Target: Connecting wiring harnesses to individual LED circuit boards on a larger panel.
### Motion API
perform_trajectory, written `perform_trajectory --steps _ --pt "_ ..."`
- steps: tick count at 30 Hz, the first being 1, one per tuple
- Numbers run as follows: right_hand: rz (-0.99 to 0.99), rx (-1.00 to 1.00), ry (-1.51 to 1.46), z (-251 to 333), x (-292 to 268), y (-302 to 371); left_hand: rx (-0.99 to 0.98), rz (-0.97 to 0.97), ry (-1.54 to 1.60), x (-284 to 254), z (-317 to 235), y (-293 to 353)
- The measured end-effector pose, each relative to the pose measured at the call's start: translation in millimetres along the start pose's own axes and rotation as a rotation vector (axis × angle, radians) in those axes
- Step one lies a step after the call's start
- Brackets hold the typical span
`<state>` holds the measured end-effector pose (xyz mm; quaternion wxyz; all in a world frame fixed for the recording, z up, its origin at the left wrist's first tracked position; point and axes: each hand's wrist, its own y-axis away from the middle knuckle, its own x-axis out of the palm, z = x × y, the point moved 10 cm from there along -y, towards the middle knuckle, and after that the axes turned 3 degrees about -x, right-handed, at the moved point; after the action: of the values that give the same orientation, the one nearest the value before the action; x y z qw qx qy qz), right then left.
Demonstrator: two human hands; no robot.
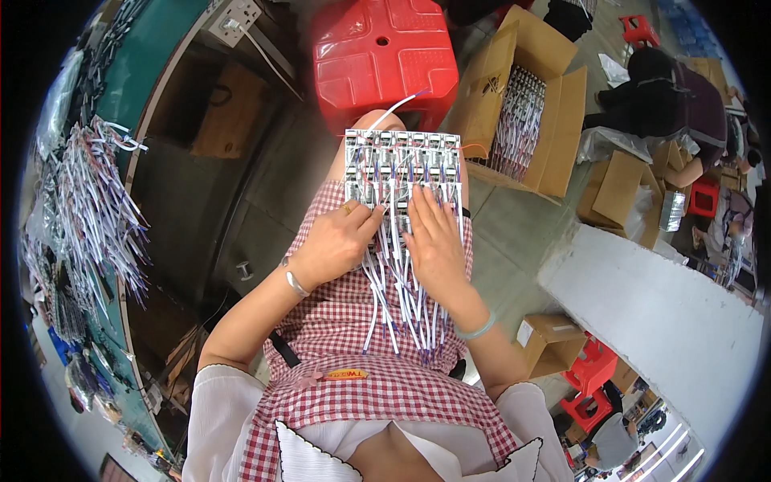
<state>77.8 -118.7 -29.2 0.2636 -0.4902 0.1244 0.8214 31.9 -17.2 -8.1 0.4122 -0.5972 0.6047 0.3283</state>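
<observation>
A white collar (301,454) with a dark wavy edge lies nearest, then a red-and-white checked cloth apron (418,402). The panel (414,146) lies directly under both hands and reaches beyond their fingertips; its near edge is hidden, so its long axis is unclear, but its wires (414,309) run lengthwise from between the hands toward the person. Both hands touch it, so neither is clearly nearer: the right hand (438,249) is flat, fingers straight, closed around nothing; the left hand (337,241) is curled, fingertips gathered at the panel's left side, and whether they pinch a wire I cannot tell. The panel is a grid of small, boxy, silvery pieces; the wires are slim and white with purplish ends. Beyond the hands stands a shiny red plastic stool (385,68); ahead and right of the right hand, an open cardboard box (566,128); well left of the left hand, a wire heap (96,201) on a green tabletop (132,64)
</observation>
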Motion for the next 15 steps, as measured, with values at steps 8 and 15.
perform_trajectory --steps 8,15 --pt "0.041 0.071 0.002 0 14 20 -0.379 -0.307 0.472 -34 65 -8" --pt "0.009 0.047 0.017 5 13 18 -0.517 -0.175 0.337 -26 124 -83"
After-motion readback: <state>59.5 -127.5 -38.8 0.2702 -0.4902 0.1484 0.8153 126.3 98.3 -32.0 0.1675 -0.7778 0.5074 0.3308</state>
